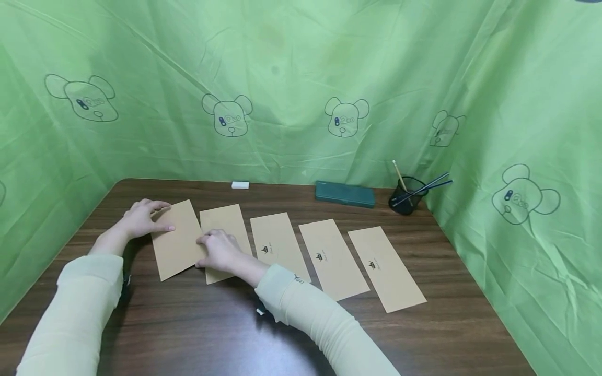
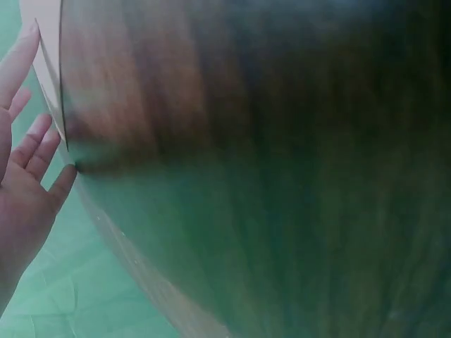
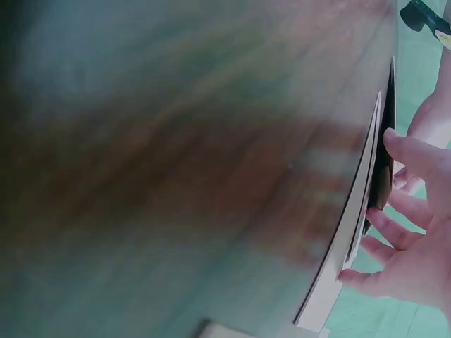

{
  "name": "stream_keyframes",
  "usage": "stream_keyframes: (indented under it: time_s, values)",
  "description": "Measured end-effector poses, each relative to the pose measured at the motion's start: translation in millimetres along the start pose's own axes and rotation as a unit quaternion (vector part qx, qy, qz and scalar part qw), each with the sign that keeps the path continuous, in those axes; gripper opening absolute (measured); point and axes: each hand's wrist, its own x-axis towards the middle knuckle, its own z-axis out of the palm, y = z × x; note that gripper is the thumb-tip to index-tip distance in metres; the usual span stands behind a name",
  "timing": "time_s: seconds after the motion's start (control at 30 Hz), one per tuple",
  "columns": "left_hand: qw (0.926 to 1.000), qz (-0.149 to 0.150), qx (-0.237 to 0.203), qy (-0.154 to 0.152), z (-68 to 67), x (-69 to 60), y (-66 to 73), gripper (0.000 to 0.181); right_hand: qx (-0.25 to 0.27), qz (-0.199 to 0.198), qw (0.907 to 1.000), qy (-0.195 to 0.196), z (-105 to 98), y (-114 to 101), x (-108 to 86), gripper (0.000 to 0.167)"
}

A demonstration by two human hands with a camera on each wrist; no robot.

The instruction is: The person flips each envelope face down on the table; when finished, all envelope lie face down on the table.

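Observation:
Five tan paper envelopes lie fanned in a row; the right ones bear a small crown print. At the far left, my left hand rests on the upper left edge of the leftmost envelope, thumb on its face and fingers extended. My right hand reaches across the second envelope and grips the right edge of the leftmost one. In the right wrist view a dark gap shows under that edge by the thumb. The third, fourth and fifth envelopes lie flat, untouched.
On the brown wooden table, a white eraser-like block, a teal flat case and a black mesh pen cup with several sticks stand along the back edge. A green curtain encloses the back and sides.

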Motion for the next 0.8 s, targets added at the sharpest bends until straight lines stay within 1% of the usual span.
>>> stream_keyframes:
  time_s: [0.07,0.17,0.27,0.37,0.47,0.57,0.67,0.8]
  values:
    - [1.0,-0.004,0.003,0.002,0.9,-0.7,1.0,0.08,-0.005,-0.007,1.0,-0.003,0,2,-0.7,0.057]
    - [0.9999,0.0,0.008,0.008,2.0,-0.7,0.5,0.076,-0.009,-0.02,0.9996,-0.015,0,4,-1.4,0.055]
    - [0.9998,0.004,0.013,0.01,2.5,-0.3,-2.0,0.073,-0.013,-0.035,0.9987,-0.036,-1,6,-3.0,0.055]
    - [0.9998,0.008,0.016,0.011,2.6,-0.4,-4.3,0.071,-0.019,-0.056,0.9966,-0.058,-2,9,-5.1,0.059]
    - [0.9997,0.014,0.02,0.007,2.1,-1.1,-5.3,0.074,-0.023,-0.077,0.9938,-0.078,-3,12,-7.9,0.065]
    - [0.9996,0.018,0.023,-0.002,1.9,-0.8,-5.8,0.082,-0.03,-0.093,0.9904,-0.097,-5,16,-9.8,0.07]
    - [0.9995,0.018,0.024,-0.013,1.7,0.0,-6.4,0.089,-0.032,-0.101,0.9882,-0.11,-6,18,-9.9,0.073]
    - [0.9993,0.018,0.026,-0.02,0.6,1.8,-7.1,0.09,-0.029,-0.104,0.9868,-0.12,-5,20,-8.4,0.075]
